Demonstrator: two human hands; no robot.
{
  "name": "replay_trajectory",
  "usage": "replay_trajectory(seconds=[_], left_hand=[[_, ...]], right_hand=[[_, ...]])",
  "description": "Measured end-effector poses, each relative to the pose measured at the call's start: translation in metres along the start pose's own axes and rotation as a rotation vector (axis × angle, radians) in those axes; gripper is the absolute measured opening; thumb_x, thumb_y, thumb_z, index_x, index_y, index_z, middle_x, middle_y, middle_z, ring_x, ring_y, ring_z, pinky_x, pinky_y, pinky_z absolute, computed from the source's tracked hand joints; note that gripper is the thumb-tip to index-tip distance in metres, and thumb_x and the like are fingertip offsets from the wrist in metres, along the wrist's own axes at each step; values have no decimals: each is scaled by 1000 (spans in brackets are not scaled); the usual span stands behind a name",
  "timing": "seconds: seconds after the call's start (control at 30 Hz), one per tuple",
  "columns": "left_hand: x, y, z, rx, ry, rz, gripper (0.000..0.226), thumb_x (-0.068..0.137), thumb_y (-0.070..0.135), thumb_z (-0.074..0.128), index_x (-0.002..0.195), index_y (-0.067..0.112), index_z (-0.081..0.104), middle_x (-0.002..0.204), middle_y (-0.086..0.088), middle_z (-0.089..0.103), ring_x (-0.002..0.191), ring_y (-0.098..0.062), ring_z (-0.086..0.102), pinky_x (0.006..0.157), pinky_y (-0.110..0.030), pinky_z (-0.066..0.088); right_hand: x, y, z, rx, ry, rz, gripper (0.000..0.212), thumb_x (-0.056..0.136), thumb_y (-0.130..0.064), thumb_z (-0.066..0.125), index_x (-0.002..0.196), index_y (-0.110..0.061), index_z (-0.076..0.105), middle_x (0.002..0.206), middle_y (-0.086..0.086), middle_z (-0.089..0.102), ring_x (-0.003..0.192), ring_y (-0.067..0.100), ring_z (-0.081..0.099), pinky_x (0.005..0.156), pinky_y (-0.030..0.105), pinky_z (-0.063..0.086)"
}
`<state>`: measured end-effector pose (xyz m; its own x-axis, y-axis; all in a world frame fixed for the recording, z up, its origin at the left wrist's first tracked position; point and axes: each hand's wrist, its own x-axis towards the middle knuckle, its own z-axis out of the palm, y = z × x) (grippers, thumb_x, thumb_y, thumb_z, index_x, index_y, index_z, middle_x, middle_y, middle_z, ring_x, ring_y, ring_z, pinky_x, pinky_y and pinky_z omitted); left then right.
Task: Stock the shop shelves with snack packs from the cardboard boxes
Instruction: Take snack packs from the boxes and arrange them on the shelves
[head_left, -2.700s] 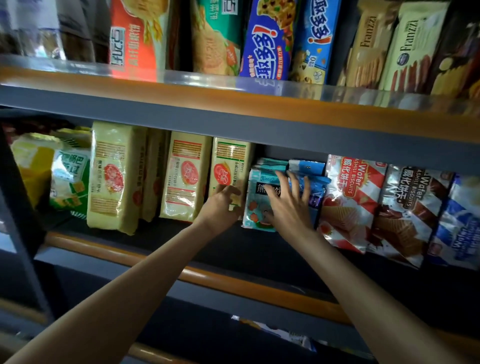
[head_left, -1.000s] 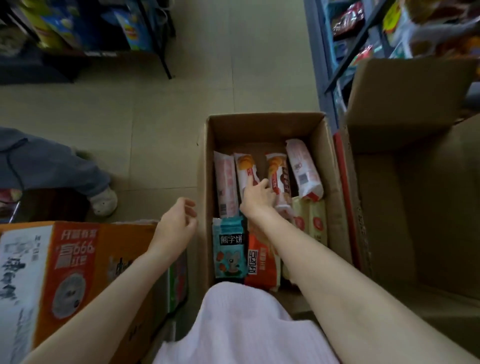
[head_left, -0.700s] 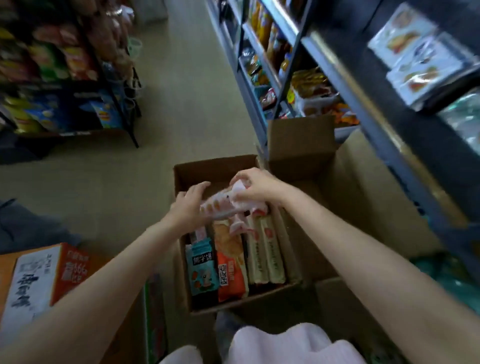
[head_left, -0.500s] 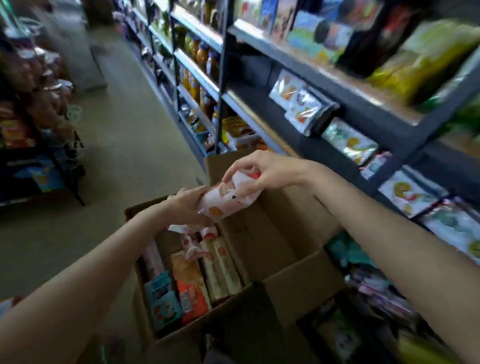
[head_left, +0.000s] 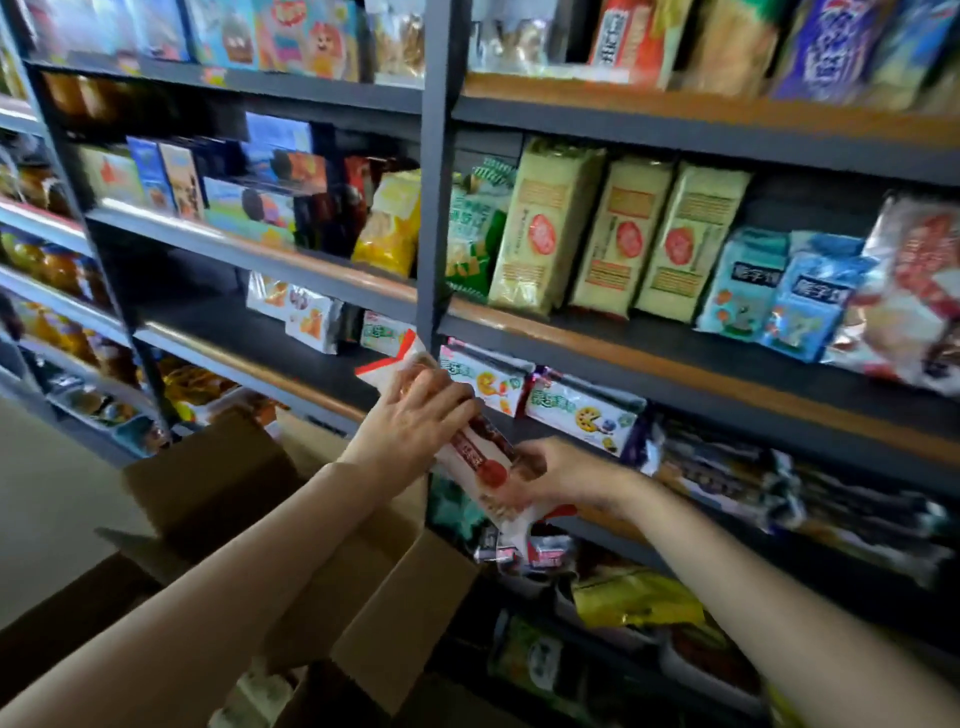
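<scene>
1. Both hands carry one long snack pack (head_left: 475, 452) tilted toward the shelves (head_left: 675, 371), steadying each end.
2. Left hand (head_left: 410, 421) wraps its upper end; right hand (head_left: 558, 475) apparently pinches the lower.
3. Cardboard box (head_left: 363, 571) lies at seven o'clock.

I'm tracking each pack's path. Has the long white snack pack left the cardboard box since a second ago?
Yes. The white snack pack is up out of the cardboard box, held by left hand and right hand before the shelves.
</scene>
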<state>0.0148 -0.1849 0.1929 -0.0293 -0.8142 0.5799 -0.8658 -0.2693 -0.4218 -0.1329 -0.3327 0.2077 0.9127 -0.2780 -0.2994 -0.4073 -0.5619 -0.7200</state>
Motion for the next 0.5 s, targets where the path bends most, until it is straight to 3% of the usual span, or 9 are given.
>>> replay_trajectory(seconds=[0.07, 0.13, 0.2, 0.27, 0.37, 0.5], left_hand=[[21, 21, 12, -34, 5, -17, 78, 44, 21, 86, 113, 17, 51, 109, -6, 64, 106, -27, 41, 94, -41, 27], [44, 45, 23, -74, -4, -17, 80, 43, 22, 85, 114, 19, 49, 110, -5, 63, 108, -26, 41, 91, -41, 33], [70, 68, 29, -106, -1, -22, 83, 42, 28, 86, 115, 21, 49, 111, -3, 62, 109, -25, 41, 88, -42, 41], [101, 92, 31, -151, 56, -26, 83, 44, 30, 85, 117, 21, 47, 113, -4, 61, 109, -25, 41, 89, -42, 37], [152, 133, 26, -197, 169, -43, 67, 58, 30, 74, 120, 19, 51, 118, -6, 60, 114, -26, 39, 89, -43, 34], [180, 215, 39, -284, 257, -34, 52, 70, 32, 57, 120, 17, 51, 119, -7, 60, 113, -27, 42, 88, -43, 33]], right_hand=[[-15, 20, -16, 51, 75, 32, 26, 75, -24, 79, 92, -14, 61, 84, -5, 62, 73, 6, 57, 62, 14, 43], [-30, 43, -36, 10, 147, 74, 32, 75, -25, 79, 97, -8, 62, 88, 0, 64, 75, 9, 59, 65, 17, 46], [-45, 67, -61, -85, 224, 101, 47, 70, -33, 81, 103, -5, 64, 99, 6, 69, 88, 19, 64, 81, 33, 52], [-65, 89, -92, -164, 291, 115, 51, 67, -35, 82, 106, -7, 64, 102, 8, 70, 93, 22, 65, 86, 45, 52], [-102, 115, -143, -242, 367, 127, 50, 65, -34, 82, 107, -15, 63, 103, 0, 69, 93, 16, 64, 86, 41, 52], [-150, 176, -178, -262, 340, 208, 58, 66, -35, 83, 115, -17, 59, 112, 0, 66, 99, 14, 62, 89, 38, 51]])
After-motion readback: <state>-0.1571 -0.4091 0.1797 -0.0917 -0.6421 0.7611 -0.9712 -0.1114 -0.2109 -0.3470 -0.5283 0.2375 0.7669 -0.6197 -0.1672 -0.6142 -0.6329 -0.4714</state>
